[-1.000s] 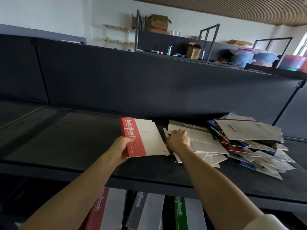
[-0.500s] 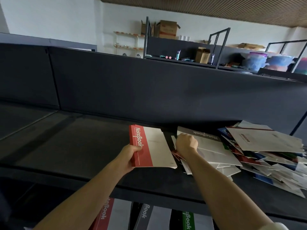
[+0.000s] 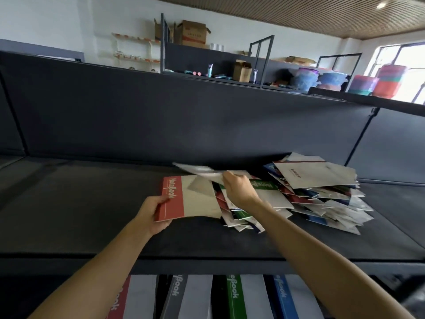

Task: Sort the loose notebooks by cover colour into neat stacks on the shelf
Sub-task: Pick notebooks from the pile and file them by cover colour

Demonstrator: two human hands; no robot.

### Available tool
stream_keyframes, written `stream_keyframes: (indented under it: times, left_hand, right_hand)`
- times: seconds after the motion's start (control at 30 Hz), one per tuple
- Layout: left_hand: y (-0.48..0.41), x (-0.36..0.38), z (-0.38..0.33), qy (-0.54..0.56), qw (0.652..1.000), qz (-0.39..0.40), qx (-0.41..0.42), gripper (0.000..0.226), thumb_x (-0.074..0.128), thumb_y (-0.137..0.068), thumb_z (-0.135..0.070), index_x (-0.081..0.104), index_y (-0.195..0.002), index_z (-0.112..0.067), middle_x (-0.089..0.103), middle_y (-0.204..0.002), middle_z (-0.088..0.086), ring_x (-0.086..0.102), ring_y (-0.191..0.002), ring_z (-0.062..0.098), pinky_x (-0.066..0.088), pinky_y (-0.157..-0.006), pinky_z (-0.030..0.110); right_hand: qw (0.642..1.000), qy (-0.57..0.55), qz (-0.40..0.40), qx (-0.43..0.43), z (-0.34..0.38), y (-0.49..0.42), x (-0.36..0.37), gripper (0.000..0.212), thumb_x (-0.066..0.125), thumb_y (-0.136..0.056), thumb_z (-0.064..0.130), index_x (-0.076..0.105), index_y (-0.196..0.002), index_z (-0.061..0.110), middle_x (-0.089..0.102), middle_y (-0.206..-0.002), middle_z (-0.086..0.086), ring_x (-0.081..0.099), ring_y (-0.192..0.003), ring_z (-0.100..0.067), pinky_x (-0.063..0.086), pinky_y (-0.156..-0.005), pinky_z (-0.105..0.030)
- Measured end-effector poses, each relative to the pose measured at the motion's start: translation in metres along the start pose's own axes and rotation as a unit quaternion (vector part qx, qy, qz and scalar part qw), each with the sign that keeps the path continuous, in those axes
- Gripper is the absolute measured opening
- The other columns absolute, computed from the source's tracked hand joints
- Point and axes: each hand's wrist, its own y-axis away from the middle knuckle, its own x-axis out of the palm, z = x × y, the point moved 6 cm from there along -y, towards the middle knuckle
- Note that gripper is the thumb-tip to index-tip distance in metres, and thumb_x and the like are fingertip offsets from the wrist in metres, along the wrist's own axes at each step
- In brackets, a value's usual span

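Sorting looks barely begun: the left hand [image 3: 153, 212] grips a red-spined notebook [image 3: 181, 199], the right hand [image 3: 239, 189] beside it pinches a pale notebook [image 3: 200, 172] lifted above the jumbled heap [image 3: 322, 196] sprawling to its right, with no neat stack on the shelf [image 3: 69, 203] yet.

Left forearm [image 3: 96, 272] and right forearm [image 3: 322, 256]: bare along full visible length, slender, tapering to wrist. Left hand [image 3: 150, 216] and right hand [image 3: 239, 192]: bare. Grey blur at lower right corner beside right forearm: too unclear to identify.
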Motion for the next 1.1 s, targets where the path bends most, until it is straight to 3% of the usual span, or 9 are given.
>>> stream_keyframes:
  times: [0.1, 0.2, 0.33, 0.4, 0.47, 0.57, 0.7, 0.93, 1.1]
  left_hand:
    - [-0.004, 0.002, -0.005, 0.014, 1.0, 0.006, 0.013, 0.02, 0.043, -0.098, -0.016, 0.056, -0.096, -0.002, 0.07, -0.066, 0.009, 0.068, -0.056, 0.018, 0.054, -0.049, 0.024]
    - [-0.005, 0.0, -0.006, -0.019, 1.0, 0.004, 0.013, 0.026, 0.045, -0.098, -0.026, 0.06, -0.106, -0.006, 0.07, -0.076, 0.009, 0.066, -0.07, 0.02, 0.052, -0.064, 0.029]
    - [0.003, 0.001, -0.003, -0.096, 0.995, 0.005, 0.007, 0.023, 0.049, -0.096, -0.019, 0.06, -0.108, -0.003, 0.07, -0.073, 0.011, 0.064, -0.073, 0.022, 0.047, -0.068, 0.03]
    - [0.008, -0.007, -0.004, -0.128, 0.991, -0.028, 0.005, 0.03, 0.053, -0.093, -0.012, 0.054, -0.121, 0.0, 0.066, -0.085, 0.013, 0.061, -0.078, 0.023, 0.048, -0.07, 0.029]
    - [0.01, -0.014, -0.007, -0.148, 0.988, -0.046, 0.012, 0.033, 0.052, -0.093, -0.01, 0.05, -0.125, -0.002, 0.062, -0.09, 0.013, 0.06, -0.08, 0.023, 0.048, -0.067, 0.03]
    - [0.014, -0.015, -0.011, -0.168, 0.984, -0.053, 0.022, 0.035, 0.051, -0.094, -0.009, 0.047, -0.128, -0.004, 0.06, -0.092, 0.01, 0.059, -0.082, 0.023, 0.046, -0.065, 0.031]
    - [0.015, -0.013, -0.011, -0.179, 0.982, -0.055, 0.03, 0.037, 0.051, -0.094, -0.007, 0.046, -0.131, -0.005, 0.059, -0.09, 0.01, 0.058, -0.084, 0.023, 0.046, -0.063, 0.031]
    - [0.016, -0.006, -0.002, -0.163, 0.986, 0.008, 0.032, 0.034, 0.049, -0.093, -0.002, 0.046, -0.127, -0.004, 0.062, -0.103, 0.015, 0.061, -0.091, 0.028, 0.048, -0.067, 0.038]
    - [0.012, -0.006, 0.003, -0.143, 0.989, 0.018, 0.029, 0.035, 0.049, -0.092, 0.0, 0.045, -0.127, -0.004, 0.061, -0.105, 0.017, 0.06, -0.094, 0.03, 0.048, -0.078, 0.042]
  right_hand:
    - [0.987, -0.113, -0.043, -0.11, 0.001, 0.026, -0.004, 0.041, 0.037, -0.081, 0.02, 0.067, -0.095, -0.004, 0.07, -0.091, -0.014, 0.065, -0.076, -0.029, 0.048, -0.071, -0.03]
    - [0.973, -0.073, -0.022, -0.217, -0.002, 0.044, 0.011, 0.033, 0.041, -0.081, 0.007, 0.068, -0.09, -0.01, 0.069, -0.099, -0.023, 0.07, -0.085, -0.034, 0.052, -0.08, -0.031]
    - [0.962, -0.031, -0.043, -0.268, -0.004, 0.043, 0.022, 0.021, 0.054, -0.08, -0.002, 0.07, -0.094, -0.002, 0.067, -0.109, -0.02, 0.069, -0.092, -0.033, 0.057, -0.073, -0.038]
    - [0.986, -0.005, -0.006, -0.165, -0.014, 0.029, 0.026, 0.035, 0.051, -0.091, 0.018, 0.06, -0.123, 0.005, 0.056, -0.13, -0.016, 0.058, -0.114, -0.031, 0.051, -0.09, -0.042]
    - [0.993, 0.073, 0.078, 0.049, -0.043, 0.019, 0.037, 0.061, 0.047, -0.095, 0.042, 0.029, -0.146, 0.015, 0.032, -0.149, -0.013, 0.036, -0.134, -0.032, 0.034, -0.108, -0.046]
    - [0.952, 0.161, 0.168, 0.2, -0.057, 0.017, 0.046, 0.06, 0.037, -0.096, 0.051, 0.037, -0.139, 0.01, 0.037, -0.142, -0.022, 0.04, -0.127, -0.038, 0.037, -0.101, -0.047]
    - [0.956, 0.178, 0.183, 0.146, -0.038, 0.006, 0.041, 0.04, 0.036, -0.099, 0.031, 0.06, -0.111, 0.002, 0.062, -0.114, -0.013, 0.059, -0.103, -0.028, 0.043, -0.077, -0.029]
    - [0.943, 0.289, 0.147, 0.081, -0.022, 0.004, 0.028, 0.028, 0.042, -0.096, 0.004, 0.055, -0.12, 0.0, 0.06, -0.121, -0.014, 0.058, -0.112, -0.025, 0.046, -0.088, -0.027]
    - [0.965, 0.226, 0.125, 0.051, 0.004, 0.01, 0.017, 0.028, 0.038, -0.093, 0.0, 0.051, -0.118, 0.001, 0.063, -0.112, -0.018, 0.062, -0.098, -0.031, 0.046, -0.072, -0.034]
